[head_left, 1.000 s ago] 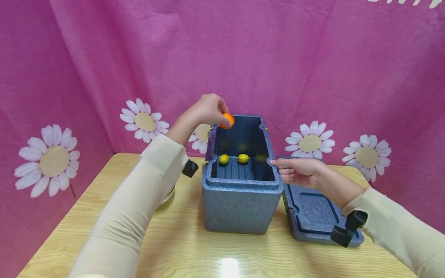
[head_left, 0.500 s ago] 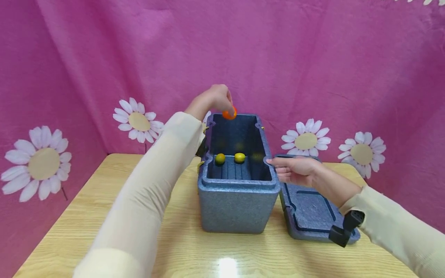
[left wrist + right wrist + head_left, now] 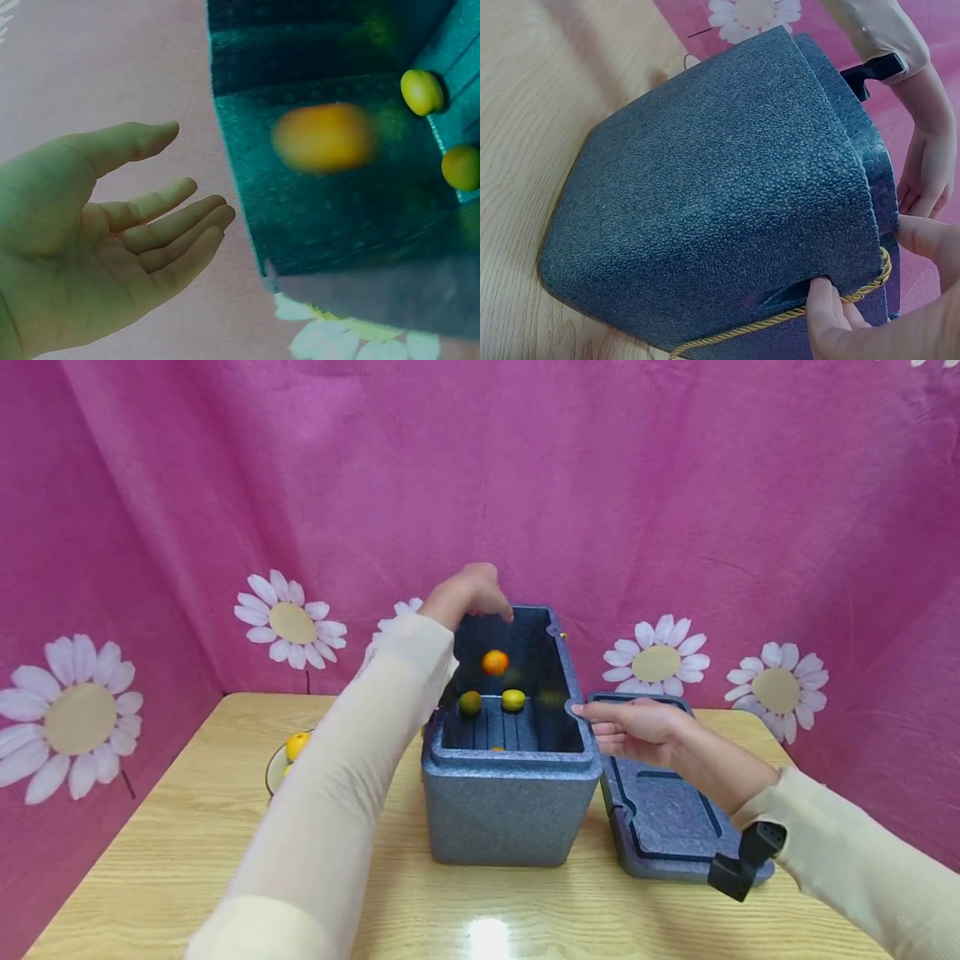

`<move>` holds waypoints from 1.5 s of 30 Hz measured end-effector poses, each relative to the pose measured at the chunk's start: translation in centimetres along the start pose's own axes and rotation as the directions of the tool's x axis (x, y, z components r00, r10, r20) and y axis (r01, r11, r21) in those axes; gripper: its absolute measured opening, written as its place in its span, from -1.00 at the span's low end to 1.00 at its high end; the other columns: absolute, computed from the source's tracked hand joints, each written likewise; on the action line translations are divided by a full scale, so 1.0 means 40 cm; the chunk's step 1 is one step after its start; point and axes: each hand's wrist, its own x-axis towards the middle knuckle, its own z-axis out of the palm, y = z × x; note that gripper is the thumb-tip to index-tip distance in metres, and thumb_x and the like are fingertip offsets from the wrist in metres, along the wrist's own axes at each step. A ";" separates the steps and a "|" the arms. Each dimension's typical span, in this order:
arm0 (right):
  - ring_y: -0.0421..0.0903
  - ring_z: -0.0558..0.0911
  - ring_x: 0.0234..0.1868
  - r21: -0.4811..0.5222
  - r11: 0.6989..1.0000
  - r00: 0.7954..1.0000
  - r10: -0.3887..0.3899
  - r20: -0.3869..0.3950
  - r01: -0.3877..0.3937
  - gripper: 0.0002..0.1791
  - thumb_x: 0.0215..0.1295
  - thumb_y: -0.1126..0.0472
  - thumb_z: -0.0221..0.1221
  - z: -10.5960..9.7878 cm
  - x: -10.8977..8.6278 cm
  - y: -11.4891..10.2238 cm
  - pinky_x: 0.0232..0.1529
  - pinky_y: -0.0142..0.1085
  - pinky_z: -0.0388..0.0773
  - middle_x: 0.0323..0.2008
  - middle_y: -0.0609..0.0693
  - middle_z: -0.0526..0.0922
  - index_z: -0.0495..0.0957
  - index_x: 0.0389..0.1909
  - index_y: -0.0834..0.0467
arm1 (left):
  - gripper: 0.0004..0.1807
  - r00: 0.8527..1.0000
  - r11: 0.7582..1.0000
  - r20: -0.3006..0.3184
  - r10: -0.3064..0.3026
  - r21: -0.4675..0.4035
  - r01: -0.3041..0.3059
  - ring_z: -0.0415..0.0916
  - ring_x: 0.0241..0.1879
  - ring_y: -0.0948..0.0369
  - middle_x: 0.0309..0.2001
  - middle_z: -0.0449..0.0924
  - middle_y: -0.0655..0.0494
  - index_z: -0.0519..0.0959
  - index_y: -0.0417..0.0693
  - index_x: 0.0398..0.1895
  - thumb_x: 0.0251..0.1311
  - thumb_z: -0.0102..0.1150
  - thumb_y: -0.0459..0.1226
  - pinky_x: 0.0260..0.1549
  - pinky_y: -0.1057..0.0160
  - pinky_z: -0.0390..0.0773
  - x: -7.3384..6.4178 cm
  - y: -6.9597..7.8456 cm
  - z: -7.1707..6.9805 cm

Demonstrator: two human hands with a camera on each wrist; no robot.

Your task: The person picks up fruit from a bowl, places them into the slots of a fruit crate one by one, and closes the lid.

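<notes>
A grey foam box (image 3: 512, 810) stands uncovered on the table. My left hand (image 3: 480, 593) hovers over its far end; in the left wrist view the left hand (image 3: 112, 232) has spread fingers and holds nothing. An orange fruit (image 3: 495, 662), blurred in the left wrist view, is in mid-air inside the box, apart from the hand. Lower in the box lie a yellow fruit (image 3: 513, 700) and a greenish-yellow fruit (image 3: 470, 703); a bit of another orange fruit (image 3: 497, 749) peeks above the near rim. My right hand (image 3: 637, 727) grips the right wall, thumb on the rim, fingers at the outer side.
The box's grey lid (image 3: 667, 810) lies on the table (image 3: 420, 910) at the right. Left of the box, a bowl (image 3: 272, 772) of fruit is partly hidden by my left sleeve. Yellow rope (image 3: 780, 319) runs along the box's side. A pink curtain (image 3: 375, 485) hangs behind.
The left hand moved right and farther over the box, then opened and let go of the orange fruit, which has dropped below the rim. The right hand keeps its hold on the box.
</notes>
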 end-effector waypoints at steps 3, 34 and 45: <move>-0.10 0.39 0.19 -0.010 1.000 1.000 -0.003 -0.001 0.003 -0.09 0.36 -0.02 0.12 0.009 0.003 0.004 0.23 -0.30 0.45 0.43 0.25 0.10 -0.15 0.48 0.32 | -0.46 1.000 1.000 -0.027 0.011 0.020 -0.010 0.42 -0.10 0.10 -0.10 0.42 -0.02 0.39 -0.23 0.15 0.19 0.22 -0.11 0.12 0.13 0.55 -0.015 -0.007 -0.011; 0.17 0.07 0.52 -0.015 1.000 1.000 -0.025 0.019 0.026 -0.12 0.40 0.01 0.06 0.022 0.005 0.006 0.45 -0.13 0.14 0.50 0.32 -0.04 -0.17 0.48 0.36 | -0.56 0.962 0.985 -0.254 0.098 -0.111 -0.130 0.55 0.04 -0.10 0.01 0.60 -0.28 0.52 -0.34 0.00 0.19 0.23 -0.17 0.09 -0.02 0.52 -0.251 -0.354 0.023; 0.15 0.08 0.52 -0.041 0.999 1.000 -0.019 0.012 0.019 -0.12 0.40 -0.03 0.05 0.034 0.006 0.001 0.44 -0.14 0.17 0.50 0.30 -0.02 -0.15 0.48 0.34 | -0.59 0.953 0.978 -0.272 0.134 -0.117 -0.171 0.57 -0.01 -0.14 -0.02 0.60 -0.35 0.51 -0.40 -0.01 0.20 0.23 -0.24 0.07 -0.06 0.53 -0.293 -0.469 0.058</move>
